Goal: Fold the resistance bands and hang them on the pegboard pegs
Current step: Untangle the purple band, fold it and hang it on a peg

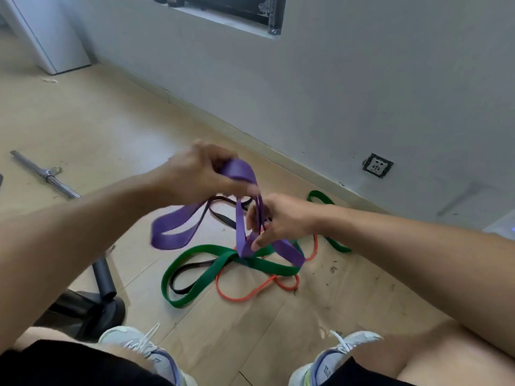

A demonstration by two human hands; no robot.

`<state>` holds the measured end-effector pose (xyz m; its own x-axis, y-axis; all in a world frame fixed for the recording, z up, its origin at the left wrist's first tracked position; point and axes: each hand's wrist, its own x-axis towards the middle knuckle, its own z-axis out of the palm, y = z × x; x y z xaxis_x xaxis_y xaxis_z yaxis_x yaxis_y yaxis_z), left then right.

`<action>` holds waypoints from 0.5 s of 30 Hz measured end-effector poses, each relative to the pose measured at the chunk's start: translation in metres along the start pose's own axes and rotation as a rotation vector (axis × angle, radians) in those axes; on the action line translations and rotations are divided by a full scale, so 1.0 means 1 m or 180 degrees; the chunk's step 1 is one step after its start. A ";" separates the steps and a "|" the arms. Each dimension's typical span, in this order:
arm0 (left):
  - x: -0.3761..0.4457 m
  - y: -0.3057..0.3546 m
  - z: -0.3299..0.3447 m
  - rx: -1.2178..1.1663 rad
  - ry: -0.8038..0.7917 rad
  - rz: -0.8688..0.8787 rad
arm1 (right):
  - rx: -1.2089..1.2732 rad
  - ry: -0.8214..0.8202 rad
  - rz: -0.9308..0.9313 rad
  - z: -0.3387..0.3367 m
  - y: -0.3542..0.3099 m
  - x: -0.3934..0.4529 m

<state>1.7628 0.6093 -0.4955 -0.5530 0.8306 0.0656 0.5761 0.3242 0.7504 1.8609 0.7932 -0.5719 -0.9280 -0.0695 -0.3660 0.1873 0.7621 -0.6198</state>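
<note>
I hold a wide purple resistance band (178,227) above the floor. My left hand (200,171) grips a folded bend of it at the top. My right hand (276,218) pinches its hanging strands lower down; loops droop to the left and lower right. On the wooden floor beneath lie a green band (206,271), a thin orange-red band (250,293) and a thin black band (223,215), tangled over each other. No pegboard is in view.
A grey wall (306,79) with a socket (377,165) runs along the far side. A metal bar (44,174) lies on the floor at left. A black roller and dark base (103,277) stand by my left knee. My shoes (145,346) show at the bottom.
</note>
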 end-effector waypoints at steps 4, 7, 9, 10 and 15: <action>-0.002 0.007 -0.012 -0.1183 0.0661 0.0062 | 0.0407 0.0216 0.0242 0.001 0.024 0.006; 0.001 -0.017 -0.019 -0.1184 0.0674 -0.0240 | 0.0512 0.0616 0.0250 -0.011 0.034 0.009; 0.002 -0.044 -0.024 -0.0571 0.0454 -0.0664 | 0.0600 0.0990 0.0292 -0.019 0.037 0.007; 0.002 -0.058 -0.026 -0.0148 0.0306 -0.0901 | 0.0673 0.1151 0.0310 -0.024 0.037 0.004; -0.006 -0.085 -0.015 0.0961 -0.0640 -0.1601 | 0.0903 0.1489 -0.0005 -0.046 0.014 -0.008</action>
<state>1.7081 0.5705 -0.5497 -0.6937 0.6024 -0.3950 0.4356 0.7875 0.4360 1.8558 0.8342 -0.5458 -0.9605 0.2725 -0.0571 0.2052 0.5543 -0.8066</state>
